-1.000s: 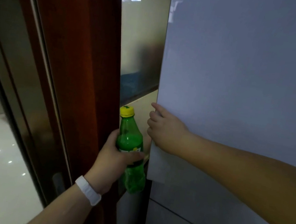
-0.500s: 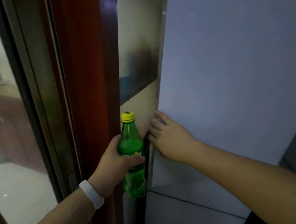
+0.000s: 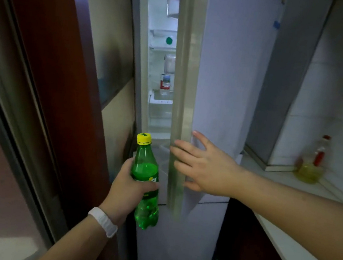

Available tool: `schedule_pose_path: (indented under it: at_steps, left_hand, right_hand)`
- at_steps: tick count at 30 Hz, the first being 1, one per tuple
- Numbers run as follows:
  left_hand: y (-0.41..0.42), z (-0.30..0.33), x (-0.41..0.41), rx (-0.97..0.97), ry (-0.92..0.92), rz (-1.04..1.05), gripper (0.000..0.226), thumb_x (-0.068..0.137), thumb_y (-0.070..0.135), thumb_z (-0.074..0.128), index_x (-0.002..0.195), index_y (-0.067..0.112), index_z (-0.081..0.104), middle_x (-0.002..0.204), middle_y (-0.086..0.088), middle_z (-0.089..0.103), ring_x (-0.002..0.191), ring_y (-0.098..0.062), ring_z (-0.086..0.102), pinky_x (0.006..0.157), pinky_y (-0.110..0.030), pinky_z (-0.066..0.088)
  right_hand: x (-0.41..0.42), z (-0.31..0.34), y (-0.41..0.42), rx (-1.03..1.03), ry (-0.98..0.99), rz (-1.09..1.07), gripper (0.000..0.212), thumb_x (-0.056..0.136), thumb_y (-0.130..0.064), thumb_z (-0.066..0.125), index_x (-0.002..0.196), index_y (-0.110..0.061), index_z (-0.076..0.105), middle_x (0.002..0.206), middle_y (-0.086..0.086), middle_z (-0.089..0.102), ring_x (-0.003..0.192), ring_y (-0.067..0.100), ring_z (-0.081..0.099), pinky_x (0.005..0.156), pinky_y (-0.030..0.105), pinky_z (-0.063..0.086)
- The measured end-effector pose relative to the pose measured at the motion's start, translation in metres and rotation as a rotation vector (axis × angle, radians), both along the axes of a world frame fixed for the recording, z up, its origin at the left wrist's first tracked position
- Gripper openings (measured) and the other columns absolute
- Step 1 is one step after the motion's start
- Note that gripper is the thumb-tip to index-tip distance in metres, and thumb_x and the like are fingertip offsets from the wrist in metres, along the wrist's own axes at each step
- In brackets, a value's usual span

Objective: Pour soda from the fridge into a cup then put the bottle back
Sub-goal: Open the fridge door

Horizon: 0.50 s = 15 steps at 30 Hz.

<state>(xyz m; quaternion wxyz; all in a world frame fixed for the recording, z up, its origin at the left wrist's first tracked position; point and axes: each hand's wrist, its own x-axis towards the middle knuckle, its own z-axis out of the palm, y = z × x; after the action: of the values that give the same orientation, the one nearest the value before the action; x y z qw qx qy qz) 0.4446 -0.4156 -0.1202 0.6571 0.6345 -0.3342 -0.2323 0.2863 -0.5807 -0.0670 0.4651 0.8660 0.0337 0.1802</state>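
Note:
My left hand (image 3: 128, 186) grips a green soda bottle (image 3: 145, 183) with a yellow cap, upright, just in front of the fridge's lower left corner. The white fridge door (image 3: 227, 82) stands partly open, its edge facing me. My right hand (image 3: 202, 169) has straight, spread fingers against the door's edge and front at waist height. Through the gap I see lit shelves (image 3: 161, 48) with a small labelled bottle (image 3: 164, 84) on one. No cup is in view.
A dark red wooden door frame (image 3: 60, 71) with glass panels stands close on the left. A white counter (image 3: 296, 233) runs along the right, with an oil bottle (image 3: 313, 163) at its back and dark cabinets below. A white wristband (image 3: 103, 221) is on my left wrist.
The fridge door has swung from closed to partly open, showing the lit inside. My right hand went from curled at the door's edge to flat and spread. The bottle stayed in my left hand.

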Motion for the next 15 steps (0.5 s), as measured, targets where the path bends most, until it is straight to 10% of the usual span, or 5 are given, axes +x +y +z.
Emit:
schedule_pose_path:
  at_steps: [15]
  left_hand:
    - [-0.041,0.015,-0.082,-0.013,-0.006,-0.294,0.055,0.064,-0.006,0.082,0.104,0.021,0.057,0.094,-0.007,0.069,0.082,-0.021,0.067,0.065,-0.031,0.053]
  right_hand:
    - [-0.180,-0.030,0.021,0.184,-0.263,-0.258,0.035,0.083,-0.032,0.056,0.114,-0.016,0.060,0.150,0.014,0.039,0.140,0.032,0.034,0.111,0.060,0.026]
